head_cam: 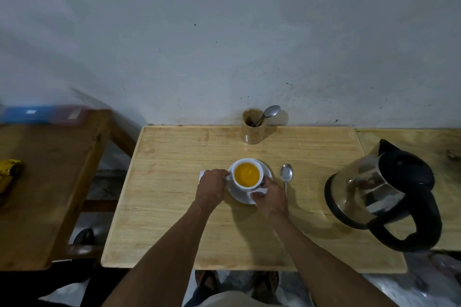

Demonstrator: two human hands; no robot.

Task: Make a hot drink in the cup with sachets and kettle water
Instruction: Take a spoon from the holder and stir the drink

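A white cup (pixel 247 173) full of orange-yellow drink stands on a white saucer (pixel 239 197) in the middle of the light wooden table (pixel 174 207). My left hand (pixel 212 185) is closed on the cup's handle at its left side, with a bit of white paper (pixel 201 174) showing beneath the knuckles. My right hand (pixel 270 195) touches the cup's right side and pinches a white sachet (pixel 258 192) over the saucer rim. A spoon (pixel 286 175) lies just right of the saucer. The glass and black kettle (pixel 381 194) stands at the right.
A wooden holder (pixel 253 129) with a spoon in it stands at the table's back edge against the wall. A darker wooden table (pixel 50 182) at left carries a yellow packet (pixel 8 174) and a blue box (pixel 37 113). My feet show below the front edge.
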